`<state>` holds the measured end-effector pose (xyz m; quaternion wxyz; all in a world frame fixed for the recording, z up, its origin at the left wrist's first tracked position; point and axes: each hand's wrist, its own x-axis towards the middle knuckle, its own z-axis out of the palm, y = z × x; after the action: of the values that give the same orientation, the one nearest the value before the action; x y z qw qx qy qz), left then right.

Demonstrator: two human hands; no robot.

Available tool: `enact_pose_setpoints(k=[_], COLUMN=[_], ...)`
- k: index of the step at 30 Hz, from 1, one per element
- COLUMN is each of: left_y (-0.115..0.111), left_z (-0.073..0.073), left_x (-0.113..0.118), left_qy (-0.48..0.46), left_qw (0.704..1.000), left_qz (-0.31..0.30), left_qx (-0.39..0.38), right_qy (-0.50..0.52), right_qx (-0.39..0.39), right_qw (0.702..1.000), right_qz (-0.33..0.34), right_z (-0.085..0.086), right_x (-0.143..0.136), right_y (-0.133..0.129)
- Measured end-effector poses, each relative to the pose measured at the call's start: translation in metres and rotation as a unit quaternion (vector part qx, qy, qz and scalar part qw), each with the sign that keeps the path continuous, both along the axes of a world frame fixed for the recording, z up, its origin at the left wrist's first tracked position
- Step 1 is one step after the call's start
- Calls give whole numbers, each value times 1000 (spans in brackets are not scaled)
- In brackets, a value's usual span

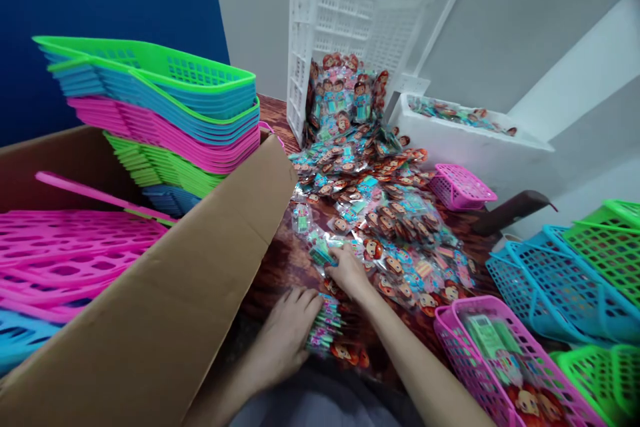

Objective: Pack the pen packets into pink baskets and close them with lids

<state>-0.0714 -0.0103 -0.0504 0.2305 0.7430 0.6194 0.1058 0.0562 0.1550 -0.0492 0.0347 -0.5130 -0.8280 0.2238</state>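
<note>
My left hand (pixel 289 328) is wrapped around a thick bundle of small clear packets (pixel 325 327), whose edges show green, white and pink. Reaching further forward, my right hand (pixel 347 271) pinches a clear packet with green contents (pixel 320 250). Around and beyond it spreads a large heap of doll-printed packets (pixel 380 197). Some of these carry a red-haired cartoon head (pixel 373 249). Under the left hand's bundle, part of another red-haired packet (pixel 350 353) shows. The palm sides of both hands are hidden.
A cardboard box (pixel 220 260) with pink basket parts (pixel 60 247) stands left, beside stacked baskets (pixel 175 100). Behind the heap, a white crate (pixel 303 33) lies tipped. A white foam box (pixel 465 147) holds more packets. Pink (pixel 443 330), blue (pixel 540 280) and green baskets (pixel 585 373) stand right.
</note>
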Motion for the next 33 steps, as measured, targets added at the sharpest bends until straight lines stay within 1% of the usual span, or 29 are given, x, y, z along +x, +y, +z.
enact_pose_setpoints(k=[2, 3, 6, 8, 11, 13, 15, 19, 23, 25, 28, 30, 33], left_y=[0, -1, -1, 0, 1, 0, -1, -2, -3, -4, -6, -6, -2], left_z=[2, 3, 4, 4, 2, 2, 2, 4, 5, 5, 5, 4, 3], left_x=[0, 0, -1, -1, -1, -1, -1, -1, 0, 0, 0, 1, 0], left_qy=[1, 2, 4, 6, 5, 1, -9, -29, -16, 2, 40, 71, 110], left_qw=[1000, 1000, 1000, 1000, 1000, 1000, 1000, 999, 999, 998, 996, 992, 984], left_qz=[1, 0, -7, -13, -12, -12, -14, 5, 21, 17, 15, 8, -27], left_qx=[-3, -4, -6, 1, 10, 9, 11, 30, 41, 53, 80, 104, 137], right_qy=[0, 3, 4, -21, -52, -38, -13, 6, 21, 42, 71, 71, 57], right_qx=[-8, 1, 79, 119, 93, 66, 42, 4, 5, -4, -27, -32, -22], right_qw=[1000, 1000, 992, 981, 974, 976, 980, 985, 989, 989, 983, 982, 984], right_qz=[14, 27, 96, 151, 201, 205, 193, 172, 146, 144, 165, 174, 168], right_z=[13, 21, 41, 45, 35, 26, 21, 23, 25, 24, 23, 22, 23], right_x=[8, 13, 27, 32, 36, 40, 46, 55, 52, 48, 46, 47, 47], right_y=[4, 5, -2, -13, -31, -39, -43, -45, -45, -44, -45, -46, -51])
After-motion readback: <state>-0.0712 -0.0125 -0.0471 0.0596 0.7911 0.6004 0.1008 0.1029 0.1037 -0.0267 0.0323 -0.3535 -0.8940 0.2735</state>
